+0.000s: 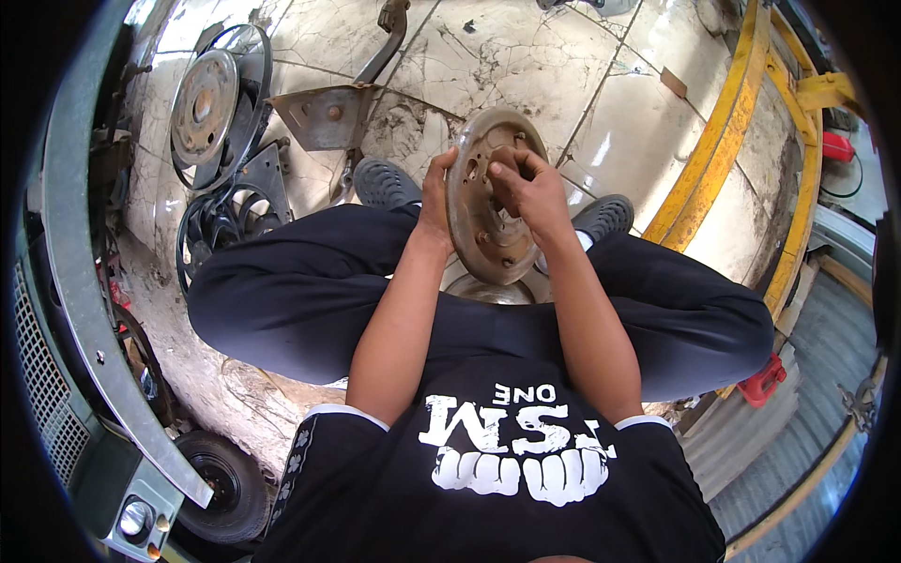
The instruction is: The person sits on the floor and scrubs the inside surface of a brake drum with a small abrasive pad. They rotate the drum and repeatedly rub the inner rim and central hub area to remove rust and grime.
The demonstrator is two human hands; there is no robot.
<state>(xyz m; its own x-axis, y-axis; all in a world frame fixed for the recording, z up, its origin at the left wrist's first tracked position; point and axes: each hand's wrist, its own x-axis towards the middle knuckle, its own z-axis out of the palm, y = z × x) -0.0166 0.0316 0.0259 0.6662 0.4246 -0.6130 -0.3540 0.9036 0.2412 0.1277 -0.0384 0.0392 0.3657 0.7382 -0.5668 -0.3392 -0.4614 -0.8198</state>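
Note:
A rusty round metal plate (493,251), with holes and several bolts or studs on its face, is held up on edge between my knees. My left hand (435,199) grips its left rim, fingers wrapped behind. Against the middle of the plate's face, my right hand (538,192) is closed, thumb and fingers pinching a small brown piece (507,184) that looks like sandpaper or cloth; its exact kind is unclear. Below the plate, between my legs, lies another round metal part (490,289), mostly hidden.
On the floor at left lie another rusty disc (204,105) and black fan-like parts (235,216). A rusty pedal bracket (328,114) lies ahead. A yellow metal frame (710,131) stands at right; a grey vehicle bumper (80,253) and a tyre (223,488) are at left.

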